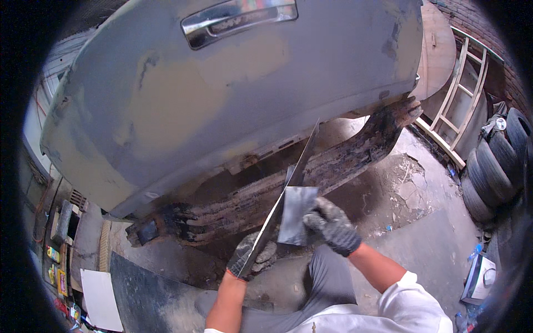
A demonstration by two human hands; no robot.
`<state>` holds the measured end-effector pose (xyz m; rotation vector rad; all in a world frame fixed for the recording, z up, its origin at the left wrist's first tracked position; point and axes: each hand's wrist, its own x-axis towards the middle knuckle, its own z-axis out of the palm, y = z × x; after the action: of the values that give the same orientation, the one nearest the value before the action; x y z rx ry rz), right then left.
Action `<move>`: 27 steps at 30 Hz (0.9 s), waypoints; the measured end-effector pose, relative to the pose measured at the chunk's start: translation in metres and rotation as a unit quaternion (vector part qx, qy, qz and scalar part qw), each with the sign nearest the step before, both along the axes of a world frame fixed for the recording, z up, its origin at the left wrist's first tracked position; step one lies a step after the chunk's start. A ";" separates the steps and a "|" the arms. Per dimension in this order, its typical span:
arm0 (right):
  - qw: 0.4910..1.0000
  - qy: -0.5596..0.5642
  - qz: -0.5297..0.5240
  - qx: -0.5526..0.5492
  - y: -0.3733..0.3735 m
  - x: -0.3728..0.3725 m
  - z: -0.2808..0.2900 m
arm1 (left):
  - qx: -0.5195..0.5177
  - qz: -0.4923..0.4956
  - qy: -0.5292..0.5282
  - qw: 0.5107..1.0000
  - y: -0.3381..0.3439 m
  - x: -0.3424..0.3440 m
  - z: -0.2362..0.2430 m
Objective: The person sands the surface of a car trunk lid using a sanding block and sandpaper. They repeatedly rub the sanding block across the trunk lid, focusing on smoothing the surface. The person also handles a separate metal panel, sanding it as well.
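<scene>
My left hand [254, 256], in a dark knitted work glove, is closed round the lower part of a long, thin dark strip [302, 158]. The strip is seen nearly edge-on, with a pale edge, and slants up and away toward the vehicle panel. In my right hand [333, 225], gloved the same way, is the right side of a grey rectangular sheet [298, 213]. The sheet lies close against the strip; I cannot tell whether they touch or are joined. Before me stands a large grey vehicle panel [311, 66] with beige filler patches and a chrome handle [239, 21].
A rusty beam [222, 213] runs beneath the panel. To the right are a wooden ladder-like frame [461, 94], stacked tyres [494, 166] and a white box [482, 280]. At left lie a white board [102, 299], a dark sheet [150, 294] and small bottles [54, 254].
</scene>
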<state>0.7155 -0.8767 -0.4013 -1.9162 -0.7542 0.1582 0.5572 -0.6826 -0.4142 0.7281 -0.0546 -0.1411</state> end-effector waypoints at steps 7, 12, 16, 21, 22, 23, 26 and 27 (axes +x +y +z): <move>0.962 -0.039 0.046 0.265 -0.084 0.063 0.093 | 0.881 0.223 -0.192 0.371 0.039 0.024 0.133; 0.887 -0.459 -0.050 0.030 -0.056 0.062 0.175 | 0.915 0.258 -0.305 -0.061 0.029 0.060 0.222; 0.851 -0.515 -0.079 -0.066 0.003 0.081 0.207 | 0.877 0.270 -0.374 -0.133 0.018 0.089 0.258; 0.815 -0.570 -0.097 0.039 0.053 0.119 0.217 | 0.884 0.310 -0.331 -0.118 0.032 0.097 0.282; 0.820 -0.560 -0.105 0.055 0.058 0.123 0.217 | 0.879 0.326 -0.332 -0.107 0.035 0.097 0.282; 0.825 -0.549 -0.113 0.068 0.063 0.127 0.216 | 0.876 0.340 -0.330 -0.096 0.039 0.099 0.281; 0.827 -0.540 -0.132 0.082 0.074 0.137 0.215 | 0.878 0.343 -0.321 -0.093 0.048 0.108 0.279; 0.825 -0.541 -0.139 0.090 0.077 0.140 0.215 | 0.876 0.346 -0.327 -0.082 0.050 0.111 0.279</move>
<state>0.8556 -0.8002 -0.1860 -1.8004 -1.1260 -1.2430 0.6686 -0.6324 -0.1354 -2.0976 0.3044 -1.0796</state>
